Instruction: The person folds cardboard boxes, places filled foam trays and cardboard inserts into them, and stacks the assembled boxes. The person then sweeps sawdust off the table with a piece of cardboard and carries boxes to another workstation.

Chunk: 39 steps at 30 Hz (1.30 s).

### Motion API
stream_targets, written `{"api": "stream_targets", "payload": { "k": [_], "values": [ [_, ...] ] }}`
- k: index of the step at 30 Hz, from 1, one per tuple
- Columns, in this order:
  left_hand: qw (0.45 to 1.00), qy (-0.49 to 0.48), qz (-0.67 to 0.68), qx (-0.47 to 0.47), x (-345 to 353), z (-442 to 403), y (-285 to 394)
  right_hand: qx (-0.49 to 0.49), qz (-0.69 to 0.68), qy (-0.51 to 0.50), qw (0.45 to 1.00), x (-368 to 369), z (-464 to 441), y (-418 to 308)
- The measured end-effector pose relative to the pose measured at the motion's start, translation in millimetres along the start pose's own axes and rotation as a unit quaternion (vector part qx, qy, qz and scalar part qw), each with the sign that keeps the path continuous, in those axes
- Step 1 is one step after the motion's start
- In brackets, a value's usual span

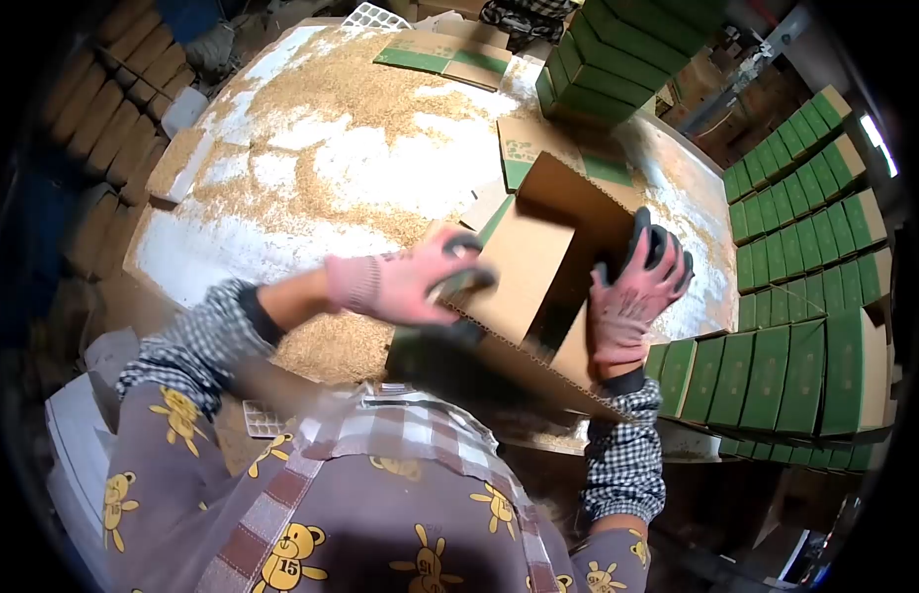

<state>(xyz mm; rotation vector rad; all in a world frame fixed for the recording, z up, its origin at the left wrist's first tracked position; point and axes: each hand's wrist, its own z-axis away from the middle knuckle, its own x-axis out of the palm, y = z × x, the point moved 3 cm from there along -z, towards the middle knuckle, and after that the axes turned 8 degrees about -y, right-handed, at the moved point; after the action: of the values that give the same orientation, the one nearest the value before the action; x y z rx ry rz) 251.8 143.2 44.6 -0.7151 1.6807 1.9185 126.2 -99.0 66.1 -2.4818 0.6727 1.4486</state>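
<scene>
A brown cardboard box (524, 267) with green outer sides stands tilted at the near edge of the table, its top flaps up and its dark inside showing. My right hand (634, 296), in a pink glove with dark fingertips, grips the box's right side, thumb toward the inside and fingers spread along the outside. My left hand (410, 282), in a matching glove, hovers by the left flap. Its curved fingers are apart from the thumb and blurred by motion; nothing shows between them. The box's bottom is hidden.
The white table (350, 163) is strewn with sawdust-like bits. Flat cardboard pieces (444, 57) lie at the back, near a stack of green boxes (617, 59). Rows of green boxes (776, 366) stand at the right. A foam-like block (182, 163) sits on the left edge.
</scene>
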Motion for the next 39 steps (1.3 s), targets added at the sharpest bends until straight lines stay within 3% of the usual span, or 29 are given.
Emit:
{"api": "stream_targets", "payload": {
  "k": [1, 2, 3, 5, 6, 7, 9, 12, 13, 14, 16, 18, 19, 20, 21, 22, 23, 25, 28, 29, 30, 31, 32, 33, 34, 35, 36, 37, 39],
  "values": [
    [0.983, 0.134, 0.096, -0.082, 1.2, -7.8, -0.7, -0.007, 0.027, -0.016, 0.999, -11.6, -12.3, 5.2],
    [0.974, 0.176, 0.086, -0.110, 9.9, -15.6, -18.8, -0.023, -0.021, -0.020, 0.999, -21.9, -22.6, 14.0],
    [0.964, 0.217, 0.072, -0.138, 16.4, -21.5, -39.5, -0.014, -0.136, -0.101, 0.985, -21.5, -24.3, 25.5],
    [0.955, 0.197, 0.164, -0.146, 21.7, -24.2, -47.0, -0.014, -0.202, -0.202, 0.958, -46.6, -5.0, 0.6],
    [0.941, 0.174, 0.249, -0.153, 23.6, -26.1, -53.1, -0.117, -0.192, -0.224, 0.948, -46.6, 16.8, -11.7],
    [0.903, 0.174, 0.388, -0.068, 34.6, -27.9, -73.5, -0.216, -0.179, -0.245, 0.928, -44.7, 42.4, -21.0],
    [0.823, 0.213, 0.514, -0.117, 64.1, -14.6, -106.9, -0.193, -0.157, -0.302, 0.920, -46.0, 74.2, -28.8],
    [0.886, 0.303, 0.350, 0.024, 98.8, -24.3, -111.1, -0.105, -0.267, -0.195, 0.938, -52.7, 88.2, 6.8],
    [0.768, 0.361, 0.525, 0.056, 76.6, -32.6, -64.7, -0.060, -0.320, -0.166, 0.931, -49.5, 94.4, 14.6],
    [0.799, 0.355, 0.478, 0.085, 29.5, -32.3, -22.2, -0.016, -0.386, -0.118, 0.915, -49.2, 100.7, 12.8],
    [0.822, 0.345, 0.440, 0.108, -23.2, -38.9, 33.9, 0.054, -0.455, -0.162, 0.874, -24.1, 117.2, -2.2],
    [0.950, 0.220, 0.102, 0.197, -49.3, -41.0, 82.5, 0.093, -0.430, -0.262, 0.859, 20.1, 135.2, -7.9],
    [0.962, 0.156, -0.098, 0.201, -64.1, -38.6, 91.6, 0.091, -0.414, -0.279, 0.861, 31.7, 137.2, -10.0],
    [0.929, 0.194, -0.088, 0.303, -44.0, -47.4, 84.3, 0.076, -0.402, -0.284, 0.867, 44.9, 128.0, -12.5],
    [0.957, 0.076, -0.132, 0.247, -2.0, -76.1, 60.0, 0.043, -0.407, -0.291, 0.865, 61.9, 107.8, -26.3],
    [0.914, 0.092, -0.248, 0.309, 50.9, -96.7, 57.8, 0.042, -0.395, -0.299, 0.868, 64.0, 101.3, -29.1],
    [0.884, 0.016, -0.326, 0.335, 117.8, -124.6, 62.9, 0.036, -0.383, -0.309, 0.870, 71.1, 91.6, -34.2],
    [0.897, -0.047, -0.256, 0.358, 147.1, -120.9, 72.8, 0.040, -0.366, -0.321, 0.873, 81.4, 82.7, -44.0],
    [0.896, 0.089, 0.081, 0.428, 14.4, -23.9, 31.6, 0.045, -0.343, -0.338, 0.875, 101.5, 68.2, -55.2],
    [0.891, 0.162, 0.155, 0.394, -32.7, 13.8, -14.7, 0.053, -0.328, -0.349, 0.876, 105.4, 63.1, -61.8],
    [0.911, 0.232, 0.186, 0.284, -64.3, 43.8, -77.7, 0.059, -0.324, -0.353, 0.876, 111.7, 58.9, -64.2],
    [0.928, 0.249, 0.269, 0.073, -87.9, 75.9, -154.5, 0.073, -0.309, -0.359, 0.877, 112.1, 56.3, -65.7],
    [0.927, 0.291, 0.181, -0.149, -95.5, 108.7, -241.3, 0.085, -0.299, -0.365, 0.878, 111.4, 55.0, -64.8],
    [0.884, 0.178, 0.053, -0.428, -91.9, 153.6, -335.4, 0.096, -0.286, -0.370, 0.879, 111.7, 53.7, -63.9],
    [0.805, 0.137, 0.110, -0.567, -113.5, 222.6, -348.9, 0.105, -0.274, -0.372, 0.881, 111.7, 51.4, -63.1],
    [0.778, 0.203, 0.031, -0.594, -108.5, 275.0, -422.9, 0.117, -0.261, -0.375, 0.882, 110.9, 51.0, -61.5],
    [0.754, 0.177, -0.020, -0.632, -127.7, 323.1, -443.4, 0.131, -0.248, -0.380, 0.881, 108.7, 49.3, -59.7],
    [0.684, 0.252, -0.020, -0.684, -138.4, 370.7, -463.7, 0.143, -0.235, -0.385, 0.881, 105.3, 48.8, -59.8],
    [0.614, 0.345, -0.034, -0.709, -159.1, 442.8, -501.7, 0.168, -0.208, -0.392, 0.880, 97.8, 48.1, -57.8]
  ]
}}
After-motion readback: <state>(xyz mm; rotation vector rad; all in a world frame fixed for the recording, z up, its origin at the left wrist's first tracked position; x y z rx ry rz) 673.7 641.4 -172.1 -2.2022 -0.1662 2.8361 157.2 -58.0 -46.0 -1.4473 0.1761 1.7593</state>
